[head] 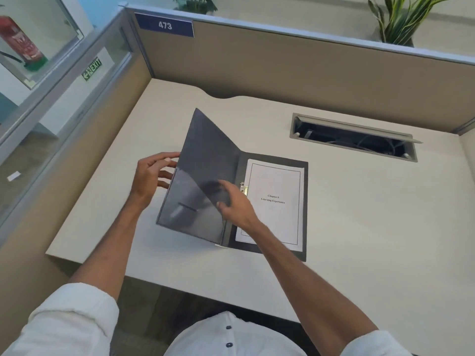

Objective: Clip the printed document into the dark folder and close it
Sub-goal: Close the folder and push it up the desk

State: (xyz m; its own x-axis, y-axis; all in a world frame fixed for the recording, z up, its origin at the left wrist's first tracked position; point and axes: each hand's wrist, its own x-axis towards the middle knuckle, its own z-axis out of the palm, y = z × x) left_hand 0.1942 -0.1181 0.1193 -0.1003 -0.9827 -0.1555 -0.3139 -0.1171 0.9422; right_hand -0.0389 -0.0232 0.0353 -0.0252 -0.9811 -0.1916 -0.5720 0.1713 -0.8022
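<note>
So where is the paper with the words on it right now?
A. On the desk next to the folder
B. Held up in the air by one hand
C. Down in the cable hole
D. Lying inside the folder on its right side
D. The printed document lies flat on the right half of the open dark folder, beside the metal clip, with the cover half raised.

Both bare forearms reach forward from rolled white sleeves toward the dark folder [205, 176]. The left hand [151, 176] sits at the outer edge of its raised cover, fingers spread and curled, thumb on top at the edge. The right hand [234, 204] lies against the cover's inner face near the spine, fingers bent in a loose grip.
</note>
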